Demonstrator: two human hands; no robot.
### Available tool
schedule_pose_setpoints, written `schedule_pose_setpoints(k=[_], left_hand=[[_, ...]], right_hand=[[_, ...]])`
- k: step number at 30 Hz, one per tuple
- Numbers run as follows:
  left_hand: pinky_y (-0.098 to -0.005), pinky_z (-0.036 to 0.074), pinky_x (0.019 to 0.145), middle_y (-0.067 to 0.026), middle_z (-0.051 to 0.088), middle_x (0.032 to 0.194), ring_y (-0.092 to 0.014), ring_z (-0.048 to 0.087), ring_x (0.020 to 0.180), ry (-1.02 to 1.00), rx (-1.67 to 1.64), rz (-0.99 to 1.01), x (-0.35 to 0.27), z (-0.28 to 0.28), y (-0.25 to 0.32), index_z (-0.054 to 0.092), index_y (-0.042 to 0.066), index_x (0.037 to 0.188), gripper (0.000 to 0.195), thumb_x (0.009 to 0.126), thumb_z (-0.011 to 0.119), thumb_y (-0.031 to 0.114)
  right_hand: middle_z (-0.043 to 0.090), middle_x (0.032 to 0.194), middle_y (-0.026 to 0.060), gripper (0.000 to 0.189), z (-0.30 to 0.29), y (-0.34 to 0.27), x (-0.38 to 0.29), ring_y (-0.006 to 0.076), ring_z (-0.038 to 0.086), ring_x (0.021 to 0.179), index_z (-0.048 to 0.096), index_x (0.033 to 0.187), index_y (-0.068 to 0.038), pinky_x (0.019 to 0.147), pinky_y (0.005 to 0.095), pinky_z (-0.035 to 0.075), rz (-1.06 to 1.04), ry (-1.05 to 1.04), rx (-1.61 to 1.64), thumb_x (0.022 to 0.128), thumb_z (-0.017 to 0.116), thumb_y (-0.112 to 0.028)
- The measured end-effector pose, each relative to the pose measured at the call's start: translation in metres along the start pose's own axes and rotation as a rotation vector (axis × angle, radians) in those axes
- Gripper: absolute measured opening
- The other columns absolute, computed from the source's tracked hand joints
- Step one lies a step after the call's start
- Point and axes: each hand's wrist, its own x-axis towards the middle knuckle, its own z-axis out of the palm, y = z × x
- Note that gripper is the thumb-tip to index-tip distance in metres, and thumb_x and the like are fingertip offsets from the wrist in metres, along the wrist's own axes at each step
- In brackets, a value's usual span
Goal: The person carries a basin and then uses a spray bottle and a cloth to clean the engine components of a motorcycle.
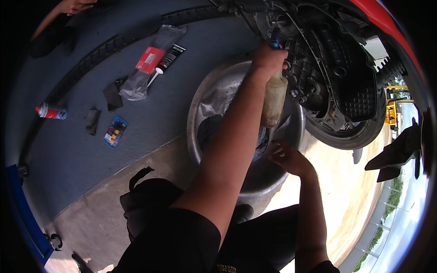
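Observation:
My left hand (268, 60) grips a spray bottle (274, 99) with a blue trigger head (275, 39). The bottle's translucent, stained body hangs over a dented metal basin (194, 119), beside the exposed engine casing (310, 88) of a motor scooter. Lower down, over the near right side of the basin, my right hand (288, 160) is empty, its fingers apart and slightly bent. Something dark lies inside the basin; my left forearm hides part of it.
Left on the grey floor lie a black sealant tube (170, 59), a plastic bag with red card (150, 59), a spray can (52, 111), a blister pack (116, 132) and dark scraps (112, 97). Another person's hand (78, 6) shows top left. The scooter's wheel (355, 140) stands right.

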Motion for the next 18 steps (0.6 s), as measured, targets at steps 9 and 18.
schedule_pose_setpoints(k=[9,18], left_hand=[[-0.0365,0.056,0.054,-0.0125,0.063,0.091,-0.027,0.068,0.066,-0.083,-0.046,-0.061,-0.001,-0.005,0.009,0.062,0.0,0.098,0.026,0.075,0.071,0.003],[-0.0364,0.054,0.052,-0.0097,0.062,0.077,-0.025,0.066,0.059,-0.178,0.027,-0.211,-0.003,0.003,-0.005,0.064,-0.002,0.085,0.014,0.075,0.071,0.004]], right_hand=[[0.07,0.113,0.0199,0.069,-0.002,-0.009,-0.004,0.0293,0.07,0.104,0.048,0.142,0.0,0.089,0.0393,0.055,0.028,-0.001,0.009,0.091,0.075,-0.038],[0.068,0.115,0.0141,0.066,-0.002,-0.009,-0.001,0.0256,0.067,0.109,0.045,0.145,-0.002,0.091,0.0374,0.054,0.034,-0.037,-0.011,0.093,0.075,-0.029]])
